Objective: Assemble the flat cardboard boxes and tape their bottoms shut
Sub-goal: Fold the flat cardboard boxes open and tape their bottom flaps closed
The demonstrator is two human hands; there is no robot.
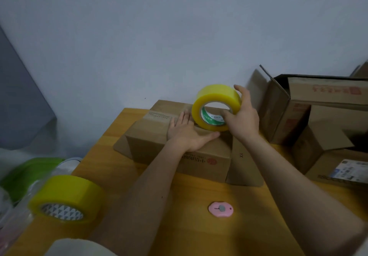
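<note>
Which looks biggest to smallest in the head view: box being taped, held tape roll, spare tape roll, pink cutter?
1. Box being taped.
2. Held tape roll and spare tape roll: they look alike; the spare appears larger, but it lies nearer the camera, so no ranking.
3. Pink cutter, clearly smallest.

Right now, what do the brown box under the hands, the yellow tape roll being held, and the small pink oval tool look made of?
Brown box: matte corrugated cardboard, judging by its creased flaps. Yellow tape roll: glossy translucent plastic film, seemingly on a printed paper core. Small pink oval tool: smooth moulded plastic, probably, with a grey slider. The right hand grips the roll; the left hand lies flat on the box.
</note>
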